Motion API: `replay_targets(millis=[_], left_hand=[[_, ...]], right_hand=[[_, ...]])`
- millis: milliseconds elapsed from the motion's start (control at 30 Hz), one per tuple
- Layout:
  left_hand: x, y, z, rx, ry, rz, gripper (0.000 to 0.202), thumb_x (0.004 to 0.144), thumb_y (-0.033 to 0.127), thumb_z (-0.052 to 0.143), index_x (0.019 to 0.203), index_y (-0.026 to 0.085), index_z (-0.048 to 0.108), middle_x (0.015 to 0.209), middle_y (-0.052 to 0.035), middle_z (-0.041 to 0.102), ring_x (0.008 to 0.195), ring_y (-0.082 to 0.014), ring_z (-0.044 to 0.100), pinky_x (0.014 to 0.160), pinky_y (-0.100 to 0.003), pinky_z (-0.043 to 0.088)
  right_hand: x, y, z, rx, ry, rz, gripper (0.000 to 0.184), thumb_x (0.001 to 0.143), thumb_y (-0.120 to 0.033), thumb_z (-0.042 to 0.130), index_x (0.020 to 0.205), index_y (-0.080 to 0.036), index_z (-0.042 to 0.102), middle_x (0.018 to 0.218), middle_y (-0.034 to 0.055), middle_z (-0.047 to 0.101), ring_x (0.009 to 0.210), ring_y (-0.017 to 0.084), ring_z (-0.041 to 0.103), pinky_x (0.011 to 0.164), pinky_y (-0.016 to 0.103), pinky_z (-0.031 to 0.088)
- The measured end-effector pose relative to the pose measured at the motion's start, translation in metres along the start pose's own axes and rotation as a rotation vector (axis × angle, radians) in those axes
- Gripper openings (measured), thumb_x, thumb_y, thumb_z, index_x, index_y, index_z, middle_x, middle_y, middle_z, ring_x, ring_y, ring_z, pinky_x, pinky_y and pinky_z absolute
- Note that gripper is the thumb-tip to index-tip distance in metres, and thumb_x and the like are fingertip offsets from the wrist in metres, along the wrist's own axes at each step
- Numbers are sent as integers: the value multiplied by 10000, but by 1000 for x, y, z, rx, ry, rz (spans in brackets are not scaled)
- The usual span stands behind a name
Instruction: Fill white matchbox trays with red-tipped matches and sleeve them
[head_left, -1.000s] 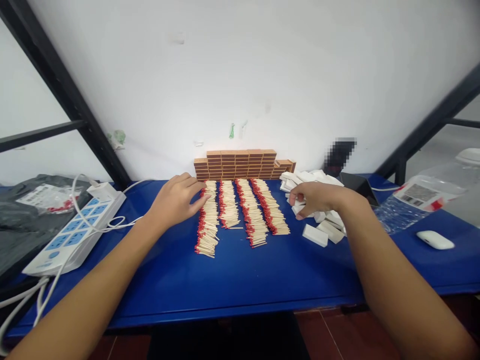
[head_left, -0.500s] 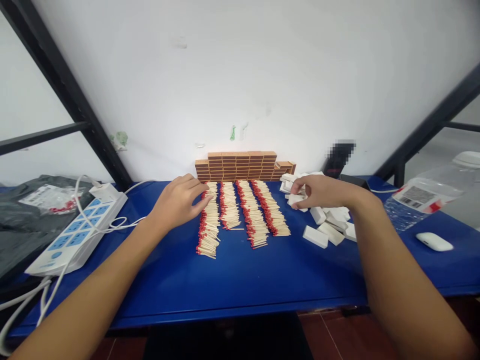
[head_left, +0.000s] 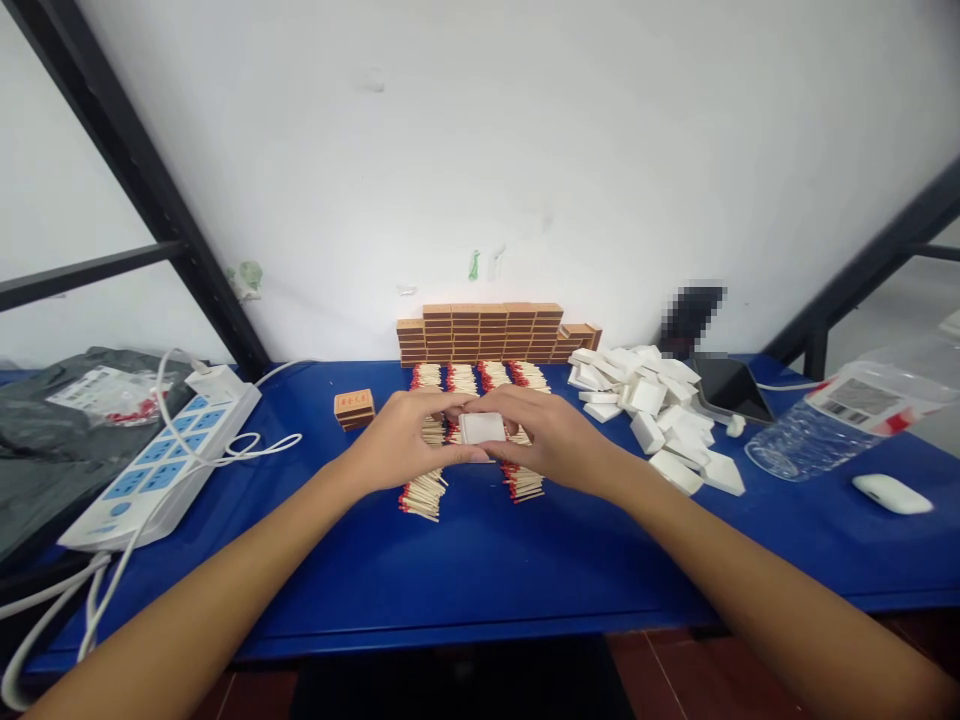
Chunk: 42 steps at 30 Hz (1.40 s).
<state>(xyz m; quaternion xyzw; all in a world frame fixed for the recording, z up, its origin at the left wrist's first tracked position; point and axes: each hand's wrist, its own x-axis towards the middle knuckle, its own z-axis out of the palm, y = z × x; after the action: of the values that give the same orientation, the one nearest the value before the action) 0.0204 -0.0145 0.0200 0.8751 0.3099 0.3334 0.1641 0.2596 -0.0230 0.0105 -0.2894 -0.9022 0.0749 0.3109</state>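
Note:
A small white matchbox tray (head_left: 482,428) is held up over the middle of the matches. My left hand (head_left: 397,440) pinches its left side between thumb and fingers, while my right hand (head_left: 559,440) grips its right side the same way. Below and behind them, red-tipped matches (head_left: 424,495) lie in several rows, partly hidden by my hands. A few brown matchboxes (head_left: 354,408) are stacked just left of my left hand. To the right spreads a loose pile of white matchbox trays (head_left: 679,425).
A wall of stacked matchboxes (head_left: 491,330) stands against the white wall. At left are a power strip (head_left: 161,465) with cables and a dark plastic bag (head_left: 45,430). On the right lie a clear plastic jar (head_left: 795,440), a white earbud case (head_left: 892,493) and a dark phone-like device (head_left: 731,388).
My right hand has brought a white tray from the pile leftward to the middle. My left hand has moved right to meet it, uncovering the small matchbox stack.

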Motion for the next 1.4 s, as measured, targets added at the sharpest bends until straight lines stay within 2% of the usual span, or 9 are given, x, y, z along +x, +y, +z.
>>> replay_targets(millis=[167, 300, 400, 500, 667, 900, 1067, 1200, 1400], left_hand=[[2, 0, -9, -22, 28, -60, 378, 811, 442, 856, 1134, 255, 790, 966, -20, 797, 848, -179, 705, 747, -293, 544], [1, -9, -14, 44, 97, -57, 340, 838, 435, 830, 1107, 232, 785, 999, -24, 804, 872, -172, 734, 774, -277, 555], [2, -23, -21, 127, 131, -45, 363, 888, 495, 768, 1109, 207, 760, 1091, -42, 798, 917, -185, 746, 844, -307, 568], [2, -37, -29, 379, 84, 3, 397, 940, 536, 692, 1130, 188, 729, 1154, -78, 784, 1024, -253, 743, 901, -379, 560], [2, -47, -34, 540, 26, -4, 427, 933, 572, 683, 1102, 179, 673, 1085, -87, 788, 981, -277, 751, 838, -385, 556], [1, -45, -28, 581, 9, 46, 441, 951, 583, 654, 1118, 176, 616, 1073, -97, 772, 937, -247, 744, 783, -340, 525], [2, -44, -27, 603, 12, 44, 435, 938, 565, 683, 1123, 176, 620, 1060, -93, 768, 946, -245, 737, 790, -336, 514], [1, -44, -26, 604, -1, 28, 434, 937, 559, 685, 1133, 178, 611, 1055, -91, 768, 957, -256, 735, 797, -342, 512], [1, -43, -26, 604, -2, 35, 447, 913, 577, 701, 1123, 196, 600, 1067, -83, 768, 966, -262, 734, 784, -335, 500]], right_hand=[[0, -1, -3, 76, 36, 74, 382, 988, -396, 681, 1340, -264, 616, 957, 26, 693, 722, 153, 594, 666, 293, 500], [2, -1, -2, 104, 102, 149, 431, 963, -416, 705, 1342, -244, 591, 936, 29, 654, 711, 148, 589, 630, 278, 488], [1, 6, 0, 33, 190, 154, 246, 970, -383, 693, 1147, -213, 671, 843, 15, 632, 664, 138, 537, 655, 293, 456], [0, 12, 3, 25, 103, 147, 135, 977, -311, 672, 910, -204, 720, 821, 25, 628, 692, 144, 532, 672, 299, 435], [-2, 8, 11, 11, -133, 162, 41, 921, -241, 736, 917, -212, 764, 892, 48, 644, 870, 190, 596, 759, 318, 470], [-4, 3, 13, -90, -299, 165, 44, 917, -170, 716, 873, -167, 719, 916, 76, 620, 938, 226, 580, 808, 347, 476], [-5, 6, 17, -73, -306, 128, 72, 949, -124, 663, 888, -154, 686, 937, 80, 631, 919, 207, 582, 826, 337, 473], [-6, 8, 20, -113, -276, 128, 11, 952, -166, 686, 946, -158, 689, 969, 90, 632, 949, 223, 579, 827, 343, 470], [-6, 10, 21, -129, -274, 97, 55, 965, -170, 668, 914, -158, 682, 957, 91, 633, 944, 231, 572, 847, 360, 465]])
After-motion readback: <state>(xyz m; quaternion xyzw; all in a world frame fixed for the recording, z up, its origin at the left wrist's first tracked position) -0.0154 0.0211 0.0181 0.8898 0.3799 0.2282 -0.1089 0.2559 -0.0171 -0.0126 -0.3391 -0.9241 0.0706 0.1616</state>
